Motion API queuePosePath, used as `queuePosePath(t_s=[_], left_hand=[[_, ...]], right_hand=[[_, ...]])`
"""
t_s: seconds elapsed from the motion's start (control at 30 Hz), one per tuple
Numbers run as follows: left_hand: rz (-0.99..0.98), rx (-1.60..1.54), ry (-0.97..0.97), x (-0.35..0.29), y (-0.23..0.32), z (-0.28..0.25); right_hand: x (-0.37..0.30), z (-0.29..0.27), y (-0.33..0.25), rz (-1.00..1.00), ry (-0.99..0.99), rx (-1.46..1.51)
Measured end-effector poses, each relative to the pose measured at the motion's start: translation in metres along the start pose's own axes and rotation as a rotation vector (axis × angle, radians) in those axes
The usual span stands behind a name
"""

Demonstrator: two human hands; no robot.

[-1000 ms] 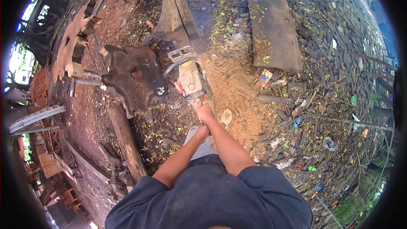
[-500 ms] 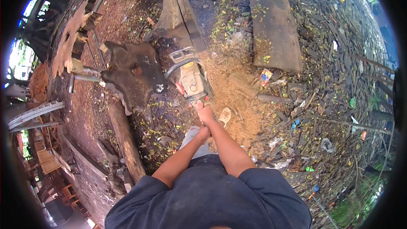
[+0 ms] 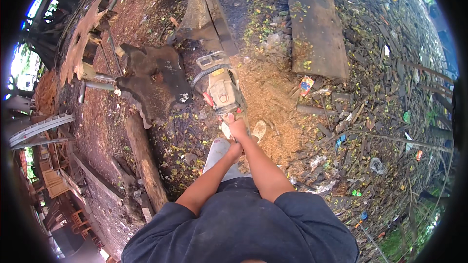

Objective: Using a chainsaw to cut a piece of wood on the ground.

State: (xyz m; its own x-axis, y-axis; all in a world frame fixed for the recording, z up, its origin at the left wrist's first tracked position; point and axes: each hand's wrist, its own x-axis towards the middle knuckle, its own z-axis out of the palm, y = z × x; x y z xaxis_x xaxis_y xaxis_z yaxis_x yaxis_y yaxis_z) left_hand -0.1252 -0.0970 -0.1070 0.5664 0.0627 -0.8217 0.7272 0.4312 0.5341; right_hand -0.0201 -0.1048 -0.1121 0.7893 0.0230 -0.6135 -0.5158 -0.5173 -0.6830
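Observation:
A dusty, pale chainsaw (image 3: 223, 90) with a dark curved front handle and a red part on its left side is held out in front of my legs. My right hand (image 3: 237, 127) is closed round its rear handle, thumb on top. Just behind and lower, my left hand (image 3: 235, 151) is closed at the handle's back end, close under the right wrist; its fingers are partly hidden. Beyond the saw's front stands a split piece of timber (image 3: 201, 7). The guide bar cannot be clearly made out against it.
Left of the saw lies a dark, irregular wood slab (image 3: 153, 75), with a log (image 3: 146, 160) nearer me. A broad plank (image 3: 317, 29) lies far right. Sawdust (image 3: 278, 112) covers ground by my shoe (image 3: 259, 130). Wood scraps and litter spread right. A jagged board (image 3: 83, 44) stands far left.
My left leg has shifted slightly left and forward, and its shoe now shows beside the handle. The chainsaw and both hands have moved only slightly.

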Motion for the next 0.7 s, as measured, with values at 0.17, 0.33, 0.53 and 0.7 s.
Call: queuePosePath(t_s=[0.17, 0.33, 0.53, 0.7], left_hand=[[-0.116, -0.029, -0.087, 0.005, -0.006, -0.004], [-0.023, 0.005, -0.055, -0.005, 0.004, 0.001], [-0.071, 0.078, -0.042, -0.015, 0.021, 0.012], [-0.037, 0.000, 0.004, -0.028, 0.025, 0.027]], right_hand=[[0.001, -0.005, 0.003, -0.014, -0.003, 0.046], [-0.003, -0.004, 0.000, 0.026, 0.031, -0.034], [0.004, -0.007, 0.006, -0.001, -0.044, 0.014], [0.002, -0.006, 0.018, 0.014, 0.001, -0.034]])
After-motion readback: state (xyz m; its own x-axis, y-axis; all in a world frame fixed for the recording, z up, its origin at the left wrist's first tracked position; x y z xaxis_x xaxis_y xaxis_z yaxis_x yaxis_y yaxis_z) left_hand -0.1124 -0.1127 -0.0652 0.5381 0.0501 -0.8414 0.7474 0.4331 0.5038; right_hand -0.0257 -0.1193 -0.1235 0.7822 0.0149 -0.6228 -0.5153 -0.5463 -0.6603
